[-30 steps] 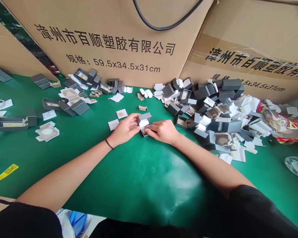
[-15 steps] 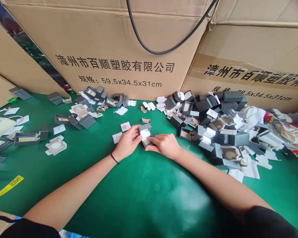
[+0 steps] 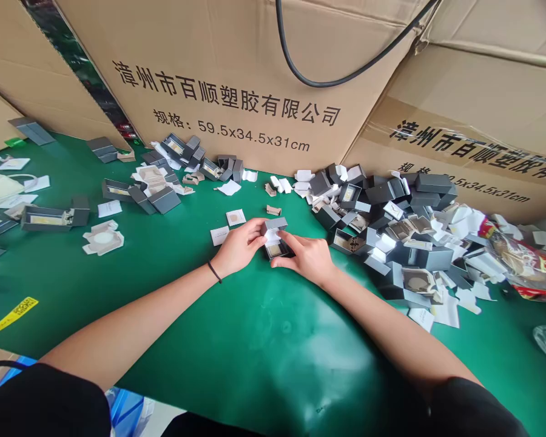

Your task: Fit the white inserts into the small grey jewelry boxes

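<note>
Both of my hands meet at a small grey hinged box [image 3: 275, 235] resting on the green table [image 3: 236, 340]. Its lid stands open, with a white lining and a beige insert showing inside. My left hand [image 3: 238, 246] grips the box's left side, fingers curled around it. From the right, my right hand [image 3: 306, 255] holds the box's base, thumb and fingers pinched on its front edge. A black band circles my left wrist. Two white cards [image 3: 227, 226] lie just left of the box.
A heap of grey boxes and white inserts [image 3: 404, 237] fills the table to the right. More open grey boxes [image 3: 164, 182] lie scattered at the back left. Large cardboard cartons [image 3: 236, 79] wall off the far side, a black cable hanging over them. A red wrapper [image 3: 523, 261] lies far right.
The box's lid has tipped lower over the base between my hands. My view has shifted slightly; the hands stay in the same spot on the table.
</note>
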Action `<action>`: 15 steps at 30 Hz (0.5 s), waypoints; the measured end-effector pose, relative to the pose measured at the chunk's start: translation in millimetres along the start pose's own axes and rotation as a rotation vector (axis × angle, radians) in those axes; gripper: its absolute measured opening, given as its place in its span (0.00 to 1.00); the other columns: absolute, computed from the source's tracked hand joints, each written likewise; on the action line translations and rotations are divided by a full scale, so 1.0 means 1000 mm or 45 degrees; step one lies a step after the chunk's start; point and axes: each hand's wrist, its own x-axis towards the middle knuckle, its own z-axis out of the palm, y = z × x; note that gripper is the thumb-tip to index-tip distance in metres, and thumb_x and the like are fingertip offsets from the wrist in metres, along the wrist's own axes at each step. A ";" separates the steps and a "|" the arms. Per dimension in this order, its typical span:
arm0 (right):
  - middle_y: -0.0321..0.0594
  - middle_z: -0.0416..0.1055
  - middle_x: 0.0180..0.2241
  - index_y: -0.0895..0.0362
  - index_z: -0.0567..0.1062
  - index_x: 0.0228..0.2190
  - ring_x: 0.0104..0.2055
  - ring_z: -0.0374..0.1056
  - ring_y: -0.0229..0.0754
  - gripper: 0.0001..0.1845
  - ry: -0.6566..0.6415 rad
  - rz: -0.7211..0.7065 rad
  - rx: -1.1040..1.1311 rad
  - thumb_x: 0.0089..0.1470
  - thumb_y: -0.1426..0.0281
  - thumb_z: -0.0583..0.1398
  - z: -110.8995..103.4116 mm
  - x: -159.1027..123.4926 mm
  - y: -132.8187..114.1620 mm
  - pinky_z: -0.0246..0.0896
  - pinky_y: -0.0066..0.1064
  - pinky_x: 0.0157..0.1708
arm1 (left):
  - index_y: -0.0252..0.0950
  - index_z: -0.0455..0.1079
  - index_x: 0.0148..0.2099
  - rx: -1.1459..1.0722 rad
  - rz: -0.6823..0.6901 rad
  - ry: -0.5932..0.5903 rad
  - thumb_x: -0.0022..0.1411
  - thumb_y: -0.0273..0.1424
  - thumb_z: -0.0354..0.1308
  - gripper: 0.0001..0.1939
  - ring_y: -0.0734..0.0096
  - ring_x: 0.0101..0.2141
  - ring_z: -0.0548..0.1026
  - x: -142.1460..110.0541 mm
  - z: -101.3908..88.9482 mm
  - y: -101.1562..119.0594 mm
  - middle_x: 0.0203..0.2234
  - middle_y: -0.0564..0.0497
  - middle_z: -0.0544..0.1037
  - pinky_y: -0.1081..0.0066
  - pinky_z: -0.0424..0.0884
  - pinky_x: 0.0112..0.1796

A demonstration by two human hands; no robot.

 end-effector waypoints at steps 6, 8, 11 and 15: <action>0.42 0.76 0.34 0.54 0.59 0.59 0.30 0.70 0.39 0.47 -0.176 0.067 -0.103 0.48 0.37 0.43 0.004 0.004 -0.008 0.42 0.28 0.22 | 0.34 0.64 0.53 -0.015 0.043 0.088 0.59 0.30 0.54 0.19 0.61 0.47 0.74 -0.004 0.003 0.002 0.47 0.43 0.74 0.62 0.70 0.49; 0.41 0.75 0.36 0.52 0.54 0.61 0.30 0.69 0.39 0.45 -0.211 0.071 -0.131 0.50 0.38 0.42 0.004 0.005 -0.008 0.44 0.27 0.22 | 0.35 0.64 0.53 -0.047 0.082 0.165 0.59 0.31 0.55 0.19 0.61 0.48 0.73 -0.005 0.006 0.002 0.49 0.43 0.74 0.63 0.70 0.50; 0.40 0.74 0.35 0.55 0.52 0.62 0.30 0.69 0.38 0.44 -0.102 0.054 -0.055 0.54 0.41 0.40 0.002 0.002 -0.003 0.50 0.26 0.24 | 0.34 0.64 0.53 -0.122 0.138 0.242 0.57 0.31 0.56 0.20 0.61 0.49 0.73 -0.003 0.007 0.004 0.50 0.42 0.73 0.63 0.70 0.50; 0.41 0.73 0.34 0.59 0.59 0.59 0.30 0.68 0.37 0.34 0.179 0.136 0.137 0.62 0.52 0.38 0.001 -0.001 -0.003 0.58 0.26 0.29 | 0.31 0.64 0.51 -0.171 0.258 0.533 0.55 0.33 0.60 0.22 0.59 0.49 0.73 0.007 -0.017 0.011 0.48 0.40 0.74 0.62 0.69 0.50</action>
